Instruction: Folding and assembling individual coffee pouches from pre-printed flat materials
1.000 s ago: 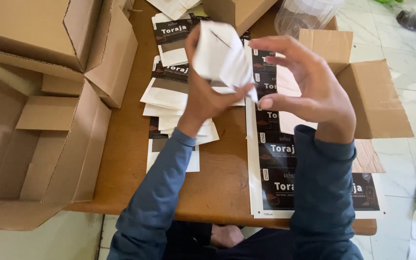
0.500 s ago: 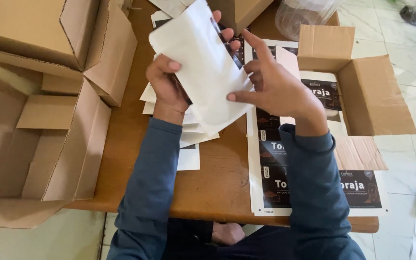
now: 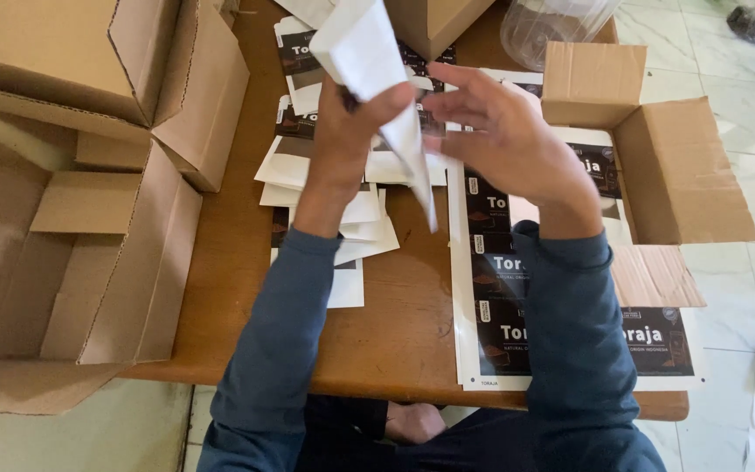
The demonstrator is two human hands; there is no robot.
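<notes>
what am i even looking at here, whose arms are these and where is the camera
The camera sits on a person's head and looks down, so the two arms in blue sleeves are that person's own. The left hand grips a white paper pouch raised above a brown wooden table; the right hand touches the same pouch from the other side. Under the hands lie a loose pile of white pouches with dark labels and a long sheet of dark printed stickers. Open brown cardboard boxes stand at the left and right, and a clear plastic container stands at the far edge. The floor is pale tile.
</notes>
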